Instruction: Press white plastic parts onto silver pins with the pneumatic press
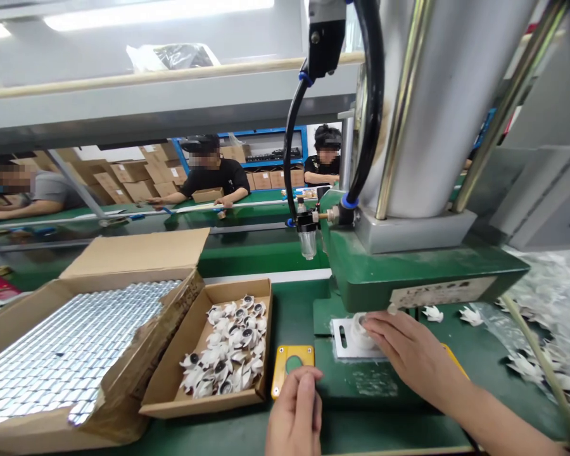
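Note:
Under the green press head (422,272), a white round fixture (360,329) stands on a metal plate (344,340). My right hand (408,354) reaches in from the right with its fingertips against that round fixture; what lies between the fingers is hidden. My left hand (295,411) is curled, thumb against the forefinger, just in front of a yellow button box (278,373) with a green button. Anything inside the left fingers is too hidden to name. White finned impellers (232,342) fill part of a shallow cardboard box (268,316) on the left.
A large carton (142,361) of shiny metal parts stands far left. More white impellers (527,367) lie on plastic at the right. Black hoses (373,95) and a small clear filter cup (308,244) hang by the press. Three people sit across the bench.

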Demonstrator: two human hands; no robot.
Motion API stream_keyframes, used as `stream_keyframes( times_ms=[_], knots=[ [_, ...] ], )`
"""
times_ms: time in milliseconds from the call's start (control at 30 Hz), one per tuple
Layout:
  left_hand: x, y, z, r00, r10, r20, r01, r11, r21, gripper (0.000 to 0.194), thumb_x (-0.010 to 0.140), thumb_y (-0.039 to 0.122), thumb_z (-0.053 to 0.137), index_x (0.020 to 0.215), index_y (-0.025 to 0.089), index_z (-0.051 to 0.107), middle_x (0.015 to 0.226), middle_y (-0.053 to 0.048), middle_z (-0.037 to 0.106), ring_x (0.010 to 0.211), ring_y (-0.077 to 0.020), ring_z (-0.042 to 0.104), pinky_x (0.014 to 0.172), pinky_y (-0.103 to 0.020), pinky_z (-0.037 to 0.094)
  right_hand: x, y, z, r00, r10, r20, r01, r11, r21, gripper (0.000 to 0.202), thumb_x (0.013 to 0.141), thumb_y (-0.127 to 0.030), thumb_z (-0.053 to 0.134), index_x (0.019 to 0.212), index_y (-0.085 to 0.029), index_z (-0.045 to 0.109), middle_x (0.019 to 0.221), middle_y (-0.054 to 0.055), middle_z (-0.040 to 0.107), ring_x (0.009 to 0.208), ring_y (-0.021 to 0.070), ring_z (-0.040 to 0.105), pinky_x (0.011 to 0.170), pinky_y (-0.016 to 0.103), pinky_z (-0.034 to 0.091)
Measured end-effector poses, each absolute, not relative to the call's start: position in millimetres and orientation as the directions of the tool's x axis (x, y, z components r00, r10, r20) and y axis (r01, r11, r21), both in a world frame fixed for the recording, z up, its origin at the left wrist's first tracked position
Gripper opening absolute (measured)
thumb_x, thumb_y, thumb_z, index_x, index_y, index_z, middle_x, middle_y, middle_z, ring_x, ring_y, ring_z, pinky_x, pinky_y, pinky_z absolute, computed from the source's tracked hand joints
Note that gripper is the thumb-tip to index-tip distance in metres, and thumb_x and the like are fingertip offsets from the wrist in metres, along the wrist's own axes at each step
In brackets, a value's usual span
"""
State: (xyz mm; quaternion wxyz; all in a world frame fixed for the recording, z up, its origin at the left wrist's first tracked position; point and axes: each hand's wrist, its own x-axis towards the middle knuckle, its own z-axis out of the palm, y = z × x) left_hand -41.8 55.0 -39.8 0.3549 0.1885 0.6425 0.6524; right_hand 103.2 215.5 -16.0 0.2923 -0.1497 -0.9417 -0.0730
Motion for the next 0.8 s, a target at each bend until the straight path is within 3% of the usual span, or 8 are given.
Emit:
stream_keyframes(
  times_ms=[33,100,167,233,400,467,600,800],
  knots=[
    [-45,55,-38,-0.702,0.697,-0.147,-0.120,0.089,0.989,0.042,0.074,0.060,0.053,0.085,0.020,0.062,0.042,0.007,0.034,0.036,-0.0080,0.028,0.035,-0.017,0.024,105,216,-19,-0.788,0.231,0.571,0.309,0.950,0.041,0.026,0.095,-0.017,0.032,0.112,-0.016,0.052,0.109,0.008,0.061,0.099,0.0198,0.057,0.085,0.037,0.048],
    [-51,55,-34,-0.737,0.676,0.012,0.124,0.119,0.985,0.034,0.076,0.053,0.056,0.084,0.021,0.066,0.048,0.002,0.050,0.048,-0.0132,0.046,0.050,-0.021,0.039,109,217,-25,-0.802,0.229,0.551,0.298,0.954,0.036,0.026,0.095,-0.021,0.036,0.117,-0.016,0.049,0.115,0.009,0.058,0.103,0.0210,0.055,0.087,0.038,0.048],
    [-57,54,-31,-0.736,0.665,0.126,0.340,0.202,0.918,0.024,0.076,0.045,0.059,0.085,0.024,0.068,0.073,-0.004,0.067,0.071,-0.0197,0.059,0.069,-0.025,0.042,112,215,-30,-0.812,0.272,0.516,0.323,0.946,0.009,0.027,0.094,-0.026,0.040,0.119,-0.017,0.047,0.119,0.010,0.056,0.104,0.0226,0.054,0.088,0.041,0.048],
    [-63,52,-30,-0.724,0.668,0.172,0.482,0.312,0.819,0.023,0.077,0.043,0.058,0.090,0.026,0.067,0.094,-0.005,0.070,0.088,-0.0245,0.061,0.077,-0.028,0.040,114,211,-34,-0.812,0.332,0.479,0.356,0.933,-0.042,0.031,0.093,-0.028,0.042,0.123,-0.019,0.045,0.124,0.009,0.051,0.108,0.0236,0.051,0.090,0.042,0.047],
    [-73,44,-29,-0.642,0.756,0.127,0.686,0.493,0.534,0.032,0.088,0.040,0.038,0.108,0.026,0.059,0.105,-0.006,0.067,0.092,-0.0251,0.062,0.077,-0.032,0.043,130,195,-42,-0.755,0.461,0.466,0.433,0.884,-0.174,0.047,0.094,-0.034,0.039,0.138,-0.026,0.027,0.142,0.006,0.032,0.121,0.0224,0.041,0.089,0.036,0.048],
    [-75,40,-28,-0.604,0.791,0.097,0.743,0.515,0.428,0.036,0.090,0.039,0.032,0.113,0.028,0.057,0.109,-0.005,0.065,0.093,-0.0237,0.062,0.078,-0.033,0.045,146,193,-44,-0.703,0.531,0.473,0.494,0.843,-0.212,0.047,0.093,-0.038,0.039,0.138,-0.027,0.027,0.136,0.005,0.041,0.117,0.0221,0.045,0.085,0.034,0.050],
    [-78,37,-26,-0.570,0.821,0.032,0.796,0.542,0.269,0.039,0.091,0.037,0.029,0.120,0.030,0.054,0.109,-0.004,0.065,0.089,-0.0223,0.065,0.069,-0.029,0.049,183,199,-53,-0.616,0.637,0.464,0.611,0.758,-0.229,0.047,0.093,-0.041,0.038,0.137,-0.025,0.030,0.102,0.002,0.064,0.096,0.0224,0.056,0.072,0.033,0.050],
    [-79,39,-29,-0.578,0.816,0.019,0.806,0.567,0.170,0.038,0.090,0.037,0.033,0.121,0.032,0.054,0.109,-0.003,0.067,0.087,-0.0214,0.066,0.059,-0.024,0.047,197,199,-71,-0.609,0.560,0.562,0.635,0.769,-0.078,0.032,0.096,-0.035,0.032,0.114,-0.016,0.051,0.096,0.006,0.064,0.082,0.0243,0.057,0.079,0.041,0.041]
  ],
)
